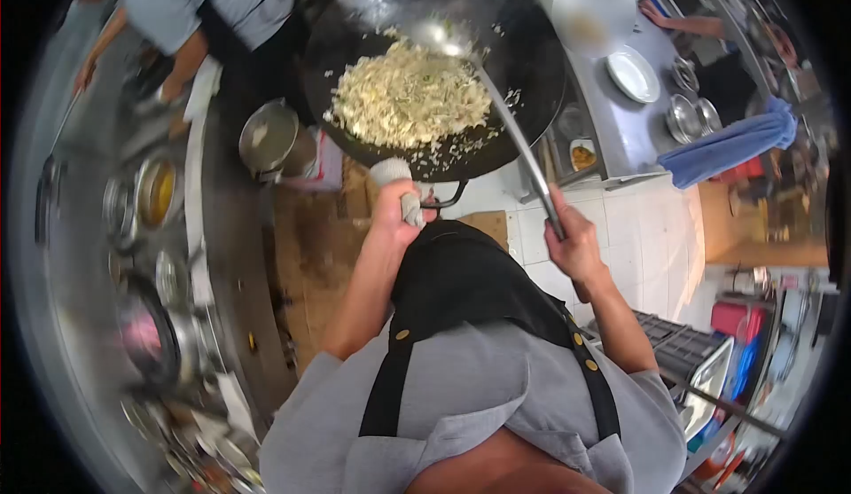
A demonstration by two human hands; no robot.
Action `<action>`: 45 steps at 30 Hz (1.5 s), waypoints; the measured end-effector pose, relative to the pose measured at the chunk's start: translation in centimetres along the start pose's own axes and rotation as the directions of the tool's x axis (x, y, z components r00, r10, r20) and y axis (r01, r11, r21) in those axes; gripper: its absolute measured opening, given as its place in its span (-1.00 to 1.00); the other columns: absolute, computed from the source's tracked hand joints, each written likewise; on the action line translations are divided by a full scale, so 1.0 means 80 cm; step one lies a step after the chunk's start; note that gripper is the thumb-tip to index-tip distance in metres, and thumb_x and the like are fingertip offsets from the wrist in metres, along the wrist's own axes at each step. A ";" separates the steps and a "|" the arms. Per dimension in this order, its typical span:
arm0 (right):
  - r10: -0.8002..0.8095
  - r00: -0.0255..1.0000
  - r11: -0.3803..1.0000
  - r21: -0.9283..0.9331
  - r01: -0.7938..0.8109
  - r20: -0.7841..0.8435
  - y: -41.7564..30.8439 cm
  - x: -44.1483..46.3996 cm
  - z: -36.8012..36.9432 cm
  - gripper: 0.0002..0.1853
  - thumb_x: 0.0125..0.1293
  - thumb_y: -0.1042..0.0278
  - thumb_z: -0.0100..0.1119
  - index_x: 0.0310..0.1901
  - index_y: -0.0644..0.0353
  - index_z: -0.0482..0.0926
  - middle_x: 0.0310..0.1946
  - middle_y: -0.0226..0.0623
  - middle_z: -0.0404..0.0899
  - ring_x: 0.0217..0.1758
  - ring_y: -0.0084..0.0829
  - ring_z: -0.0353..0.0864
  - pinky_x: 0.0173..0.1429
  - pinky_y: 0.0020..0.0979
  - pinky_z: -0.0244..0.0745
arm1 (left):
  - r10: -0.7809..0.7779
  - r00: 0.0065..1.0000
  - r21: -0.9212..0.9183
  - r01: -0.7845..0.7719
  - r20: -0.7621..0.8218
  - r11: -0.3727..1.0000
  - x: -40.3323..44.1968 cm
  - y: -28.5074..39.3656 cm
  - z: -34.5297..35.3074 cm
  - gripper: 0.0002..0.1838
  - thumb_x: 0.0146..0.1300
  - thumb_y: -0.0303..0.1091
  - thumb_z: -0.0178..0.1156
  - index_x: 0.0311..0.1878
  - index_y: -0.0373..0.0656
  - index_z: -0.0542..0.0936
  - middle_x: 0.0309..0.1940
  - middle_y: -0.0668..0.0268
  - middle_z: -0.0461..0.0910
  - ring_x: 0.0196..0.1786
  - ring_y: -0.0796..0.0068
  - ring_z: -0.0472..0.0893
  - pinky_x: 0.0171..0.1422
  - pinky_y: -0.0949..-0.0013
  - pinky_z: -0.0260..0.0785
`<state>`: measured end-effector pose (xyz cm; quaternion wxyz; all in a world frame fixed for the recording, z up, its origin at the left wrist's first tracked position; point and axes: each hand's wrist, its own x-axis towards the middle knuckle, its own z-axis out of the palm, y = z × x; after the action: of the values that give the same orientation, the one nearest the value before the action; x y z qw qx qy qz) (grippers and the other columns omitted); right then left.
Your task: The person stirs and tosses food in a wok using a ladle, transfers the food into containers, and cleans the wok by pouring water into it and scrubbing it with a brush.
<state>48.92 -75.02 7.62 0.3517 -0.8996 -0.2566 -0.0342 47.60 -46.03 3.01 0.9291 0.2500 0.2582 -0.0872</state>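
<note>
A large dark wok [532, 77] holds a heap of fried rice [403, 95], with loose grains scattered on its sides. My left hand [396, 212] is closed around a light folded cloth [390, 171] at the wok's near edge. Beside it the wok's loop handle [456, 196] shows, partly covered by the hand and cloth. My right hand [574, 241] grips the end of a long metal ladle [516, 130]. The ladle's head reaches the far side of the rice and looks blurred and shiny.
To the left, a co-worker [199, 6] stands near a metal pot [269, 137] and a counter with bowls [158, 191]. On the right, a steel counter carries a white plate [633, 74] and metal bowls [684, 120]. A blue towel [727, 146] hangs by that counter.
</note>
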 end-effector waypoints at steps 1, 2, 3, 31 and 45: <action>0.039 0.999 0.998 0.043 -0.039 -0.015 0.042 0.060 -0.033 -0.34 -0.01 0.68 0.11 0.23 0.19 0.29 -0.46 -0.06 0.49 -0.45 -0.11 0.52 -0.32 -0.30 0.44 | -0.027 0.999 -0.015 0.026 -0.047 1.000 0.055 0.015 0.048 -0.84 -0.18 -0.45 0.04 -0.43 -0.20 0.44 -0.53 0.21 0.44 -0.52 0.34 0.42 -0.60 0.38 0.21; -0.054 0.995 0.996 0.069 0.060 -0.078 0.039 0.071 -0.064 -0.38 0.06 0.67 0.11 0.23 0.22 0.30 -0.38 -0.07 0.53 -0.43 -0.32 0.54 -0.30 -0.40 0.42 | -0.037 0.999 -0.033 0.036 -0.012 0.999 0.040 0.015 0.069 -0.85 -0.20 -0.45 0.05 -0.45 -0.20 0.43 -0.52 0.22 0.43 -0.51 0.37 0.39 -0.60 0.39 0.19; -0.066 0.995 0.993 0.094 0.073 -0.081 0.037 0.081 -0.090 -0.38 0.04 0.67 0.11 0.22 0.23 0.30 -0.41 -0.07 0.50 -0.44 -0.17 0.52 -0.31 -0.32 0.44 | -0.046 0.998 -0.054 0.045 -0.036 0.998 0.033 0.015 0.082 -0.86 -0.20 -0.45 0.05 -0.46 -0.19 0.42 -0.52 0.23 0.43 -0.51 0.37 0.39 -0.60 0.38 0.19; -0.358 0.275 0.516 0.435 -0.738 0.892 -0.224 0.336 0.220 -0.87 0.03 0.49 0.13 -0.52 0.38 0.44 -0.77 -0.27 0.38 -0.70 -0.43 0.45 -0.67 -0.39 0.33 | 0.774 0.604 0.053 -0.781 -0.189 0.622 -0.085 0.099 -0.153 -0.74 0.14 -0.29 -0.05 -0.22 -0.31 0.28 -0.36 0.09 0.39 -0.39 0.28 0.41 -0.36 0.30 0.35; 0.464 0.243 0.040 0.253 -0.967 0.852 -0.084 0.367 0.652 -0.66 0.34 0.31 -0.09 0.14 0.06 0.31 -0.06 -0.20 0.45 -0.23 -0.16 0.51 -0.17 -0.21 0.53 | 0.675 0.621 -0.434 -0.776 -0.399 0.457 -0.154 0.438 -0.362 -0.67 -0.19 -0.44 -0.04 -0.27 -0.37 0.38 -0.54 0.18 0.29 -0.55 0.40 0.26 -0.53 0.41 0.16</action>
<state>64.91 -24.12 -20.26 0.5640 -0.5907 0.2012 0.5409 34.69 -0.73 2.64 0.8791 0.0531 0.2172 0.4210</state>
